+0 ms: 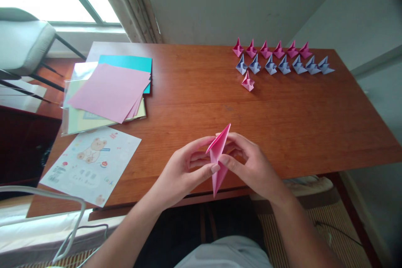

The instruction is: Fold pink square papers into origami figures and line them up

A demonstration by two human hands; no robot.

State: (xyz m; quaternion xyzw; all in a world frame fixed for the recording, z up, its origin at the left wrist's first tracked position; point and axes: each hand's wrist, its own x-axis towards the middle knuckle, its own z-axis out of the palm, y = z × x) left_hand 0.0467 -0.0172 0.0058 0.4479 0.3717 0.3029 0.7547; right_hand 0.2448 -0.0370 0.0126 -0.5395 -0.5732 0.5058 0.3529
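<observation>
A pink folded paper piece (pixel 217 160), long and pointed at both ends, is held over the near edge of the wooden table (pixel 194 92). My left hand (pixel 185 171) pinches its middle from the left with thumb and fingers. My right hand (pixel 251 165) pinches it from the right, thumb tip against the fold. Both hands are closed on the paper.
At the far right stand a row of pink folded figures (pixel 271 49), a row of lilac ones (pixel 284 66) and a single pink one (pixel 248 82). A stack of coloured paper sheets (pixel 109 90) and a printed bear sheet (pixel 91 163) lie at the left. A grey chair (pixel 21 42) stands beyond.
</observation>
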